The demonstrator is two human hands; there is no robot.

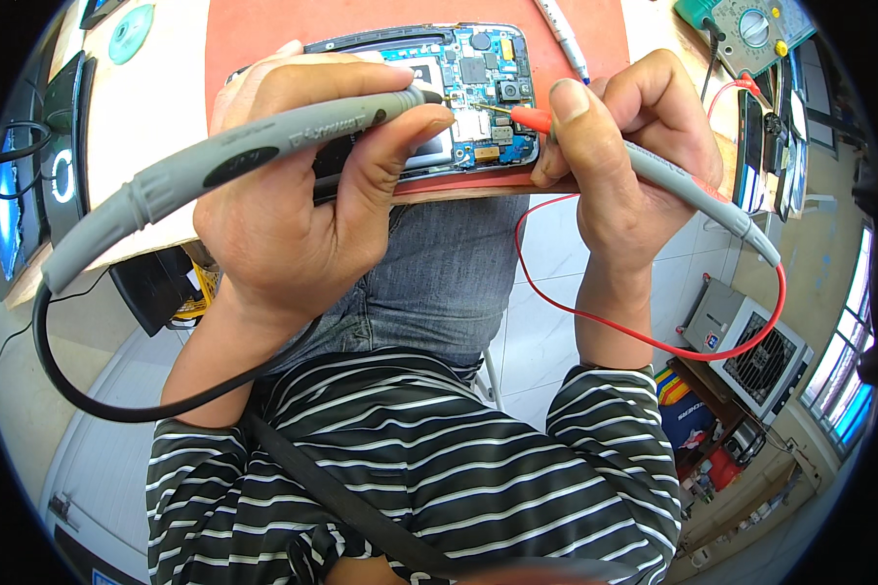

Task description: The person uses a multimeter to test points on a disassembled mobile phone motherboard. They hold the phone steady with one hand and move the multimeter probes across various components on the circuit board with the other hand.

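Observation:
An opened smartphone (486, 156) lies on an orange-red mat (390, 12), its blue circuit board and battery exposed. My left hand (302, 171) is closed round a thick grey probe (263, 146) with a black cable, its tip at the middle of the board. From the right, my right hand (624, 146) pinches a grey and red multimeter probe (683, 185) with a red lead. Its thin metal tip points at the same part of the board, close to the left probe's tip. Whether either tip touches the board I cannot tell. My left hand hides the phone's left part.
A green and grey multimeter (754, 27) sits at the back right of the table. Beyond the phone lies a white marker pen (564, 39). A green roll (131, 35) and a dark screen (63, 156) are at the left. The red lead (644, 341) loops below my right hand.

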